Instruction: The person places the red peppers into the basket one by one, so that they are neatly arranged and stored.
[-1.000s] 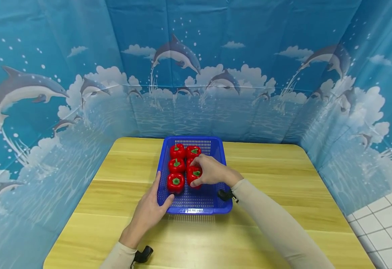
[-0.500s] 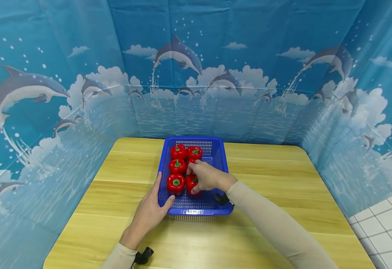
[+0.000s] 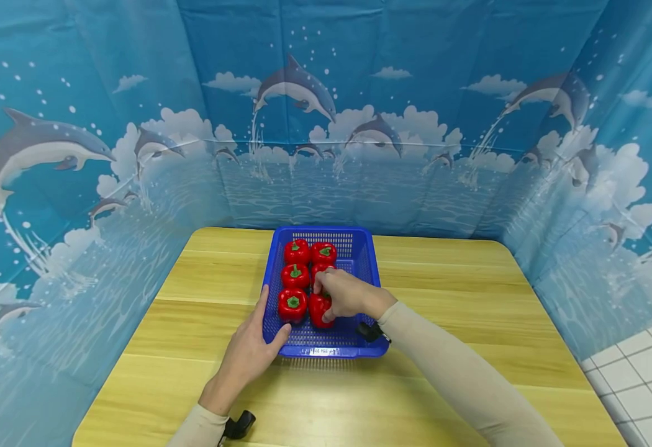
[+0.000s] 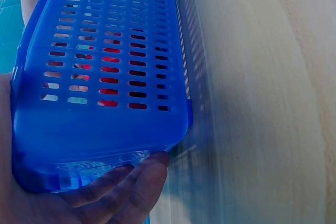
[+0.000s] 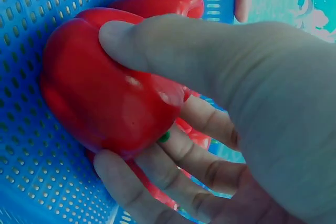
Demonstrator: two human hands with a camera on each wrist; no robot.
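Inside a blue plastic basket [image 3: 368, 261], several red bell peppers with green stems stand in two rows. My right hand [image 3: 351, 295] grips the front pepper of the right-hand row, a red bell pepper [image 5: 113, 85]. The thumb presses one side and the fingertips lie on the other; the hand partly hides it and the pepper behind [image 3: 322, 273]. The left row's front pepper [image 3: 292, 304] sits beside it. At the basket's near left corner, my left hand [image 3: 248, 347] holds the basket, thumb over the rim and fingers along the outer side wall.
The basket stands on a light wooden table [image 3: 443, 267] near its far edge. A dolphin-printed blue curtain [image 3: 326, 174] surrounds the table at the back and sides. White tiles [image 3: 644, 366] show at the lower right.
My right hand has moved toward me and down with the bell pepper, which now sits level with the left row's front pepper. The left hand has stayed at the basket corner.
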